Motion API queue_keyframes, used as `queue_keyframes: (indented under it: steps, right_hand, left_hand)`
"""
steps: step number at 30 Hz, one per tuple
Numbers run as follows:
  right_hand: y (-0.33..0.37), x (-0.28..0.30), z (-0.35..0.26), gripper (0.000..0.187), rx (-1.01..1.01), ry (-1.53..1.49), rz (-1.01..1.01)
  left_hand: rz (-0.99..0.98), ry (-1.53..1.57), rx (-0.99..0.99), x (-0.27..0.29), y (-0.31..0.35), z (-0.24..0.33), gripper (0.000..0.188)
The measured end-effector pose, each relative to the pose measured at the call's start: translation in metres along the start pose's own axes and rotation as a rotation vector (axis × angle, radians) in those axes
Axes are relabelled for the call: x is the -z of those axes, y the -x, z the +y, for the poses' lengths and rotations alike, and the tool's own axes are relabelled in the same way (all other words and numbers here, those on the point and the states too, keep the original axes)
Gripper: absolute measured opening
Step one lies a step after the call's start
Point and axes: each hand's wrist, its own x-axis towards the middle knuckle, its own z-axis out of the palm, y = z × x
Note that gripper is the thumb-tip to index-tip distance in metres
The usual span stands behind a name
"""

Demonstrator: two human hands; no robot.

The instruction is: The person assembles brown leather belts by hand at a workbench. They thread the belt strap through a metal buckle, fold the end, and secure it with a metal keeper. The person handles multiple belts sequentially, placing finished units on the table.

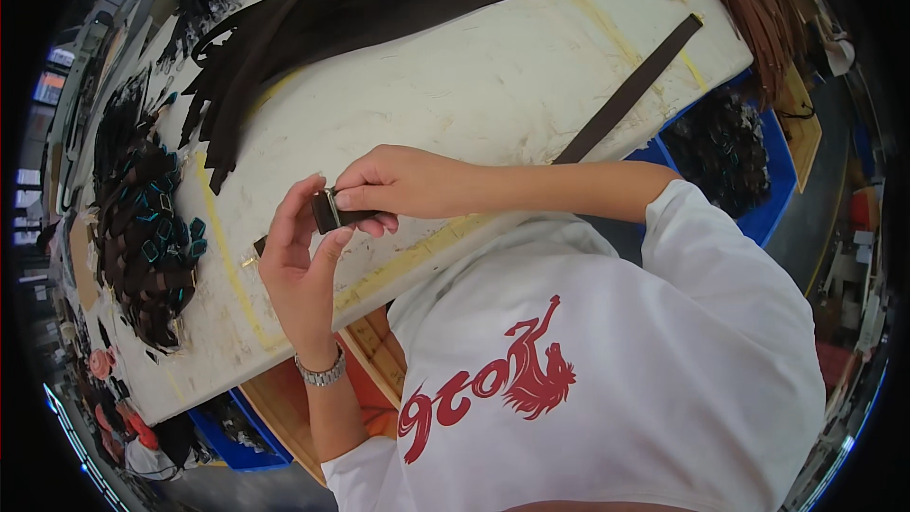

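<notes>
Above the near edge of the white table, both hands meet on a dark brown strap with a shiny metal piece, which looks like a buckle. My left hand has its thumb and fingers closed round the folded strap end. From the other side my right hand pinches the same strap close to the metal, its fingers curled. A short dark end with a small yellowish tag shows beside my left hand. Whether it belongs to the held strap is hidden by the fingers.
A thick bundle of dark straps lies across the far table. One single strap runs out beyond my right forearm. Piled straps with blue-edged buckles sit at left. Blue bins and brown straps are at right.
</notes>
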Motion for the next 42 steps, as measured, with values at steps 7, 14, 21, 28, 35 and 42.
queue_keyframes:
  steps: [7,14,21,28,35,42]
  right_hand:
    - [0.043,0.001,0.008,0.021,0.018,0.271,0.061]
    - [0.044,0.003,0.002,0.026,0.45,0.853,0.13]
    - [0.004,0.017,0.002,0.042,0.318,0.669,-0.237]
    - [0.001,0.023,-0.006,0.029,0.397,1.061,-0.128]
    - [0.002,0.019,-0.015,0.019,0.214,0.737,0.092]
    - [-0.009,0.039,-0.019,0.024,-0.042,-0.023,-0.407]
  left_hand:
    - [0.232,-0.26,-0.168,-0.04,0.045,-0.018,0.025]
    - [0.287,-0.123,0.011,-0.051,0.069,-0.021,0.023]
    - [0.318,-0.198,-0.053,-0.035,0.061,-0.015,0.017]
    - [0.406,0.737,0.109,0.004,0.031,-0.014,0.024]
    - [-0.047,0.698,-0.061,0.015,0.02,-0.017,0.025]
    - [0.024,0.212,0.117,0.019,0.031,0.016,0.011]
